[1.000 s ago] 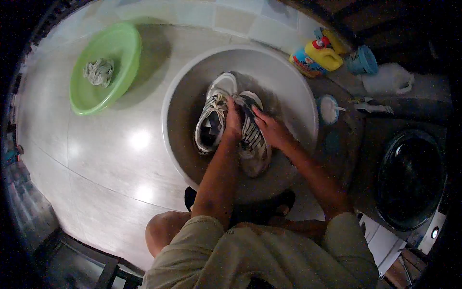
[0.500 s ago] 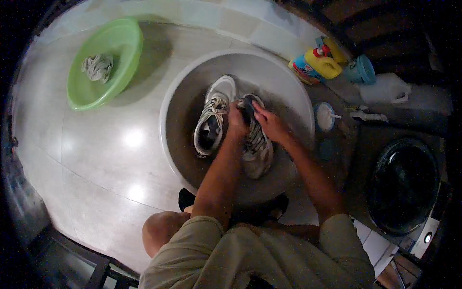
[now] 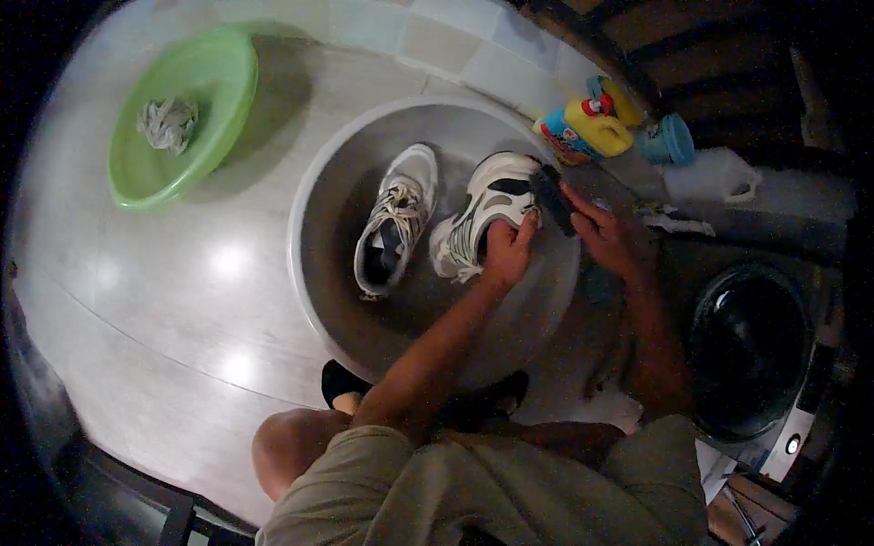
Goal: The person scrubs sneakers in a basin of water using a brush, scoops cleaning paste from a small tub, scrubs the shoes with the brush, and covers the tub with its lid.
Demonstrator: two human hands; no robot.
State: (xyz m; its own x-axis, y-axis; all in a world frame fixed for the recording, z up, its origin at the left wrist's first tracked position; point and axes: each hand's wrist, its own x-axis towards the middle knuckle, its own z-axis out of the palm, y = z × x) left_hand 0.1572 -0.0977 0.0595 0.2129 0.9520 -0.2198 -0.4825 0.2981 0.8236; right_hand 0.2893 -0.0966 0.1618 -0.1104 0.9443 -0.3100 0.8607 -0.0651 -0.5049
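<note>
My left hand [image 3: 510,253] grips a white sneaker [image 3: 487,196] with black patches, fingers inside its opening and thumb outside. The sneaker is held tilted, side up, over the right half of a large pale basin [image 3: 306,273]. My right hand [image 3: 604,238] is closed on a dark brush [image 3: 552,198], which appears to touch the sneaker's heel and sole edge. A second white sneaker [image 3: 401,202] rests in the basin on the left, its laces up. The brush's bristles are too dark to make out.
A green basin [image 3: 244,100] holding a crumpled pale cloth [image 3: 169,124] stands at the back left. Yellow bottles [image 3: 596,127], a blue tub [image 3: 669,139] and a translucent jug [image 3: 721,175] line the right. A washing machine with a round dark door [image 3: 751,350] stands at right.
My left hand has moved right and turned the sneaker from lying upright to tilted on its side. My right hand has moved right, and the brush now shows at the heel.
</note>
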